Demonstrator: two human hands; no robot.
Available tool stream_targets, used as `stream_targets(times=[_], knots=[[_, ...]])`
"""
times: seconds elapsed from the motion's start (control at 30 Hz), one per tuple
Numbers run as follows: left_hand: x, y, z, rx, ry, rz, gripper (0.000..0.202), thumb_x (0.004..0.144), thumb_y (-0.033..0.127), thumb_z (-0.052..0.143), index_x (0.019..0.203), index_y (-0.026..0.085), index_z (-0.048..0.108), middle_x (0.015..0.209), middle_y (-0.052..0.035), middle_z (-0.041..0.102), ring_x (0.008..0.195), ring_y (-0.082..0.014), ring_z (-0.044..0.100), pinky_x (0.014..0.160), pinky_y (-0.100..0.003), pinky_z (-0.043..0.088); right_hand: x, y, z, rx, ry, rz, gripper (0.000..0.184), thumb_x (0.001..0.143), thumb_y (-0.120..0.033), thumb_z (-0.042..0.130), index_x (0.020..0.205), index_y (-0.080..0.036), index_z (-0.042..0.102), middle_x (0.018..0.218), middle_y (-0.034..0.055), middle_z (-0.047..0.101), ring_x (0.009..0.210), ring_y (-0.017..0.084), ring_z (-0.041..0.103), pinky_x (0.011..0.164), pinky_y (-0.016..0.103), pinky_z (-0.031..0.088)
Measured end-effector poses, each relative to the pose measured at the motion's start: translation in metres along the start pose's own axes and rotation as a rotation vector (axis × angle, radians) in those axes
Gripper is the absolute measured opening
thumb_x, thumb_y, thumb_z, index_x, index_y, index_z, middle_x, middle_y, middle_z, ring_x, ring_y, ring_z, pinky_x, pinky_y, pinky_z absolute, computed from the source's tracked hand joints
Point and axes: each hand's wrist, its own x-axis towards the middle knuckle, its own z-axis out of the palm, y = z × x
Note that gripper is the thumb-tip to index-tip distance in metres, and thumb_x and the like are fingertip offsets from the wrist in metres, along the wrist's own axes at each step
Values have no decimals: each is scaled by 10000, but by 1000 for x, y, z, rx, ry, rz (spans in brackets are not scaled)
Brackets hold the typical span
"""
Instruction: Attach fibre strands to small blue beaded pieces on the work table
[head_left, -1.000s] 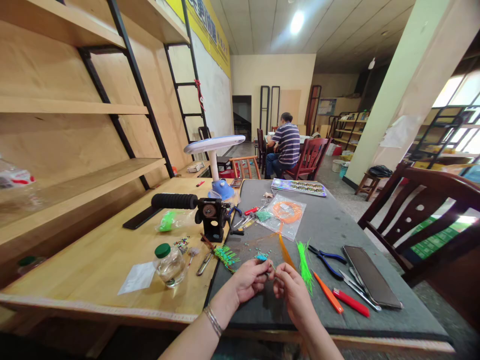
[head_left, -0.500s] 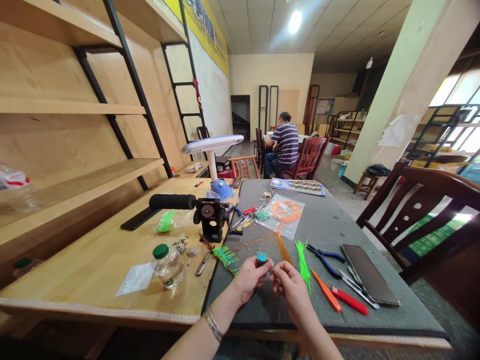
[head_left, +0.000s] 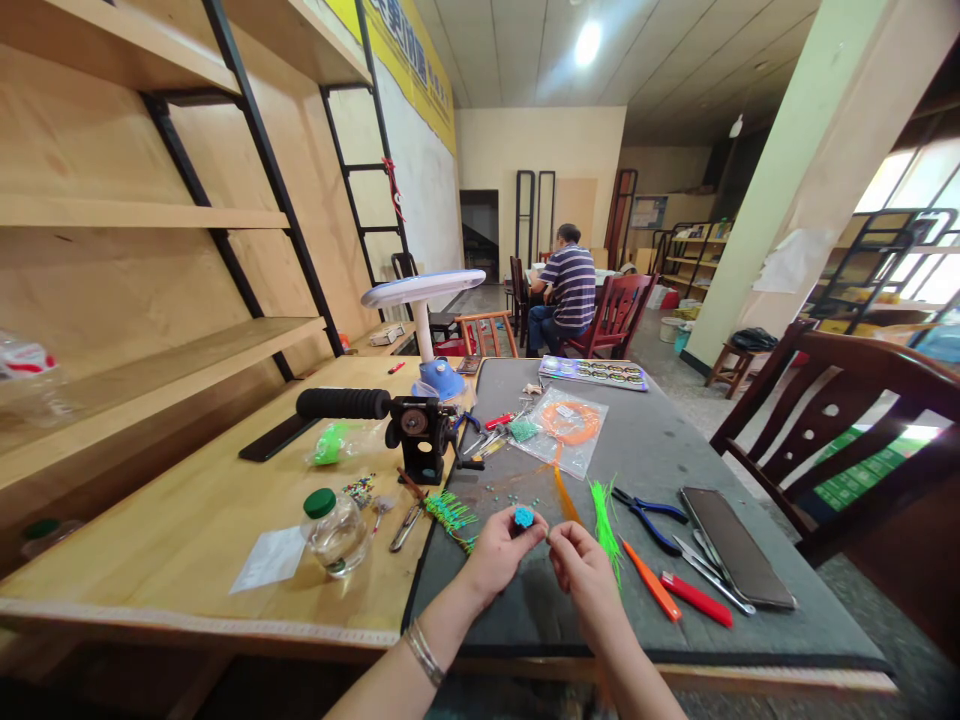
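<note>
Over the front of the grey mat (head_left: 480, 610), my left hand (head_left: 501, 552) is closed around a small bright-blue piece (head_left: 523, 517) with a bumpy top; its exact kind does not show. My right hand (head_left: 576, 556) is beside it with thumb and forefinger pinched together, close to the left fingertips. Whatever lies in that pinch is too small to make out. Several small pale-green beads (head_left: 512, 498) lie on the mat just beyond my hands. To the left rests a bunch of green and turquoise strands (head_left: 452, 512), and on the right a bundle of bright green strips (head_left: 604, 520).
Right of my hands lie blue-handled pliers (head_left: 651, 516), an orange tool (head_left: 651, 580), a red-handled tool (head_left: 697, 599), tweezers (head_left: 712, 572) and a phone (head_left: 739, 545). A green-capped jar (head_left: 335, 540), a black clamp device (head_left: 422, 440) and a lamp (head_left: 431, 330) stand left. A person (head_left: 568, 285) sits farther back.
The blue piece's top has turned more toward me. My right hand has shifted slightly right, widening the gap between my hands. The view has moved a little.
</note>
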Motion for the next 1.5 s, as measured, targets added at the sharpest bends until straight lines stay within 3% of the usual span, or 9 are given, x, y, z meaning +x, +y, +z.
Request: stream_targets(times=[0.27, 0.7, 0.87, 0.97, 1.07, 1.2, 1.33, 1.5], knots=[[1, -3, -4, 85, 20, 91, 225, 758, 359, 680, 740, 138, 643, 705, -30, 627, 700, -155, 546, 694, -256, 432, -3, -5, 1, 25, -14, 6, 409, 657, -565, 675, 671, -190, 513, 472, -93, 380, 409, 47, 262, 390, 189, 177], [-1, 1, -5, 176, -4, 151, 211, 767, 350, 664, 724, 144, 665, 686, -33, 620, 674, -157, 534, 654, -252, 421, -1, -7, 1, 24, -25, -8, 456, 629, -605, 691, 647, -184, 516, 469, -89, 389, 401, 46, 272, 387, 191, 178], [-2, 8, -6, 255, 26, 177, 155, 747, 301, 681, 716, 151, 706, 673, -38, 641, 647, -155, 552, 642, -256, 426, 4, -6, -4, 28, -114, 61, 485, 610, -634, 686, 728, -182, 555, 421, -105, 381, 351, 40, 249, 365, 186, 154], [-2, 11, -7, 278, 17, 197, 147, 750, 291, 675, 726, 154, 724, 695, -51, 656, 667, -162, 563, 656, -262, 429, 6, -6, -6, 59, -160, 86, 455, 620, -604, 694, 684, -182, 535, 395, -118, 355, 338, 28, 222, 361, 178, 141], [1, 14, -7, 227, 45, 161, 168, 745, 307, 673, 699, 148, 703, 662, -38, 640, 637, -150, 542, 635, -256, 423, 8, -7, -9, 26, -144, 74, 406, 638, -554, 698, 659, -176, 549, 418, -95, 435, 340, 31, 292, 360, 169, 190], [5, 20, -8, 156, 115, 115, 196, 731, 335, 680, 693, 143, 665, 644, -21, 623, 628, -141, 526, 626, -247, 422, 9, -11, -15, -96, -103, 44, 402, 614, -536, 710, 760, -168, 642, 694, 1, 663, 417, 75, 490, 366, 186, 328], [6, 26, -4, 173, 96, 121, 201, 736, 342, 671, 701, 144, 666, 640, -27, 631, 616, -145, 535, 617, -245, 423, 8, -22, -12, -7, -139, 29, 427, 640, -525, 712, 890, -185, 649, 847, 31, 695, 449, 83, 535, 421, 219, 422], [6, 23, 0, 177, 109, 130, 205, 728, 350, 680, 703, 147, 681, 668, -35, 648, 642, -157, 547, 641, -259, 431, 6, -30, -3, 22, -151, -28, 372, 647, -505, 738, 727, -168, 601, 578, -18, 606, 471, 94, 521, 446, 204, 407]])
